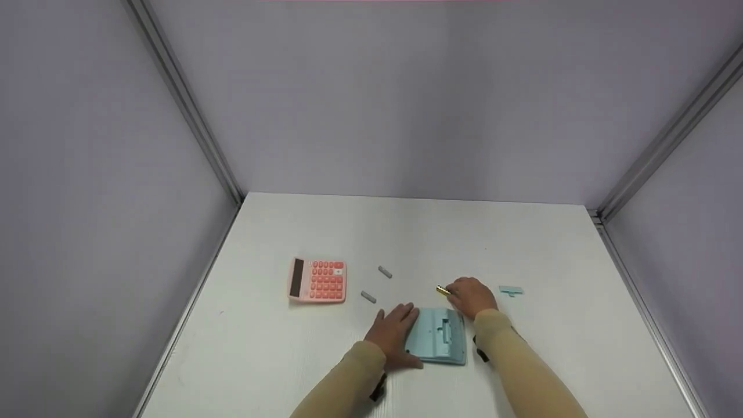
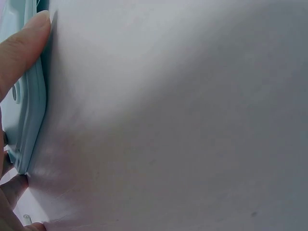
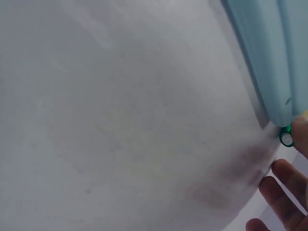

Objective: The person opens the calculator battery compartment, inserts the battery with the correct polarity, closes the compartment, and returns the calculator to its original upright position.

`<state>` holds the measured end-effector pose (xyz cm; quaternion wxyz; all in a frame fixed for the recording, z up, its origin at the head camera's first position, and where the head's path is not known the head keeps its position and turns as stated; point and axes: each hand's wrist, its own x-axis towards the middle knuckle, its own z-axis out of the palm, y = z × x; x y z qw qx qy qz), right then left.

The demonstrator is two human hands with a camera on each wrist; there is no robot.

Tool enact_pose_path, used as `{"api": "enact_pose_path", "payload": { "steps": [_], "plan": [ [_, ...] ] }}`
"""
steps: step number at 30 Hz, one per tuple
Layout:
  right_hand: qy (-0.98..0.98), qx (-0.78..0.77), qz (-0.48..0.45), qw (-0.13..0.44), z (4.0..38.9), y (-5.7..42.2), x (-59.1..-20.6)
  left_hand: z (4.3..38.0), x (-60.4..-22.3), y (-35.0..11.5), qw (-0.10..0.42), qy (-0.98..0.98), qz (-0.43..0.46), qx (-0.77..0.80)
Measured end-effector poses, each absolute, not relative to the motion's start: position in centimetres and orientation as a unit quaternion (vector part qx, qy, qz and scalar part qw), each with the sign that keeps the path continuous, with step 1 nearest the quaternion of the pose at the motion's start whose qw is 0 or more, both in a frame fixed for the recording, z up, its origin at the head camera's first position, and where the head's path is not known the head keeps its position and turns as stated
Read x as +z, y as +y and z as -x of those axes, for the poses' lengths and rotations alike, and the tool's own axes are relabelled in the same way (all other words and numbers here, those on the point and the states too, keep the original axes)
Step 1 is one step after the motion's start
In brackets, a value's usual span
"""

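A light blue calculator lies face down with its battery compartment uncovered. My left hand holds it at its left side, the thumb along the near edge and the fingers toward the far edge. Beyond the calculator's far right corner, my right hand pinches a gold and green battery. The battery's green end shows beside the calculator's edge in the right wrist view, where the other fingers are spread apart from it.
To the right on the white table lies a small blue battery cover. Two grey batteries, one farther back and one nearer, lie left of the hands. A pink calculator is farther left, face up. Grey panels enclose the table's back and sides.
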<state>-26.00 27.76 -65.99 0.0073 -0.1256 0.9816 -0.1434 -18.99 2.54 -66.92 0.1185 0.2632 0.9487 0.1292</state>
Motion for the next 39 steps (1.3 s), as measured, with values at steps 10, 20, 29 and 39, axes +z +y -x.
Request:
{"api": "enact_pose_path", "payload": {
  "steps": [10, 20, 29, 39],
  "plan": [
    [0.980, -0.142, 0.136, -0.007, 26.01, 27.99, -66.22, 18.97, -67.16, 2.58, 0.119, 0.950, -0.259, 0.130],
    [0.982, -0.151, 0.113, 0.007, 25.73, 27.67, -65.66, 18.83, -66.93, 2.65, 0.121, 0.950, -0.258, 0.128],
    [0.984, -0.141, 0.104, 0.013, 25.60, 27.34, -65.54, 18.73, -66.68, 2.51, 0.110, 0.949, -0.266, 0.127],
    [0.987, -0.127, 0.099, 0.011, 25.85, 27.28, -65.86, 18.76, -66.51, 2.59, 0.107, 0.950, -0.266, 0.121]
  ]
}}
